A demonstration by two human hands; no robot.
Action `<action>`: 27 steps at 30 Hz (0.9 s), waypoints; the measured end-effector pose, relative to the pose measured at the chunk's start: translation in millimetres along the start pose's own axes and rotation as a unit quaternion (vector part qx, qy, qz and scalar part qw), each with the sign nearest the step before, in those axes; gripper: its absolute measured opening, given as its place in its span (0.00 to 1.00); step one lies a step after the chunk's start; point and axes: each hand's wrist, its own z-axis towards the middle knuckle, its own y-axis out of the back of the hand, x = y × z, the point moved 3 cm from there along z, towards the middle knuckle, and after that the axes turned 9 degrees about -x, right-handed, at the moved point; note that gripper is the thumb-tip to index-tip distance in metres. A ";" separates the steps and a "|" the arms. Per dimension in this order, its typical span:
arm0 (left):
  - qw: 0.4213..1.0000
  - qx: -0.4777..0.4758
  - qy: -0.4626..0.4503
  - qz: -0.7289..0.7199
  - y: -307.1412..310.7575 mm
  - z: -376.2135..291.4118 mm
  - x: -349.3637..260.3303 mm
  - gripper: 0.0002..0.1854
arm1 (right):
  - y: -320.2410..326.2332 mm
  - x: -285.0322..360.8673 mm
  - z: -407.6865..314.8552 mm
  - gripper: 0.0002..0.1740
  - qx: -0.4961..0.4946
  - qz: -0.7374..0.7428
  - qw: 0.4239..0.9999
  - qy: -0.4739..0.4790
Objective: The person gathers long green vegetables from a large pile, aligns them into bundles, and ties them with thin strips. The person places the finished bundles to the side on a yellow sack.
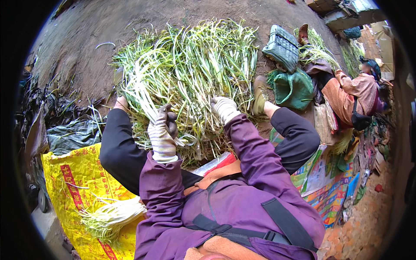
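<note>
A large heap of long, chive-like leafy stalks [201, 71], green to pale yellow, lies on the ground between my bent legs. My left hand [163, 135], in a striped knit glove with dark fingers, is closed around a bunch of whitish stalks [143, 92]. Their leafy ends spread away over the heap's left side, and short white ends poke out beside the palm. At the heap's near right part is my right hand [225, 109], in the same kind of glove. Its fingers are curled down at the stalks; whether they pinch any is hidden.
On my left, a yellow printed sack [61, 182] bears a bundle of pale stalks [112, 217]. A green woven bag [289, 89] and a folded checked bundle [282, 47] lie beyond my right foot. Farther right, a seated person [351, 94] handles similar stalks. Colourful printed sheeting [331, 191] covers ground nearby.
</note>
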 end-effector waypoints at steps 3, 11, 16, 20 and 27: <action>1.000 -0.004 0.008 0.012 -3.3 1.4 3.8 0.16 | -34.6 -6.7 18.0 0.16 0.078 -0.047 0.996 -0.010; 0.999 -0.001 0.024 0.024 -9.0 3.1 8.6 0.16 | -32.4 -1.5 17.1 0.14 -0.046 -0.007 0.999 0.026; 0.999 -0.005 0.037 0.030 -11.1 3.6 12.1 0.15 | -36.3 6.8 21.3 0.13 0.016 -0.020 0.999 0.028; 0.999 -0.007 0.033 0.025 -10.4 2.5 10.9 0.13 | -12.4 -1.7 14.6 0.22 0.033 0.103 0.993 -0.044; 0.998 -0.007 -0.008 0.065 -8.7 8.8 18.3 0.13 | 30.0 25.8 -60.1 0.14 0.067 0.615 0.784 -0.050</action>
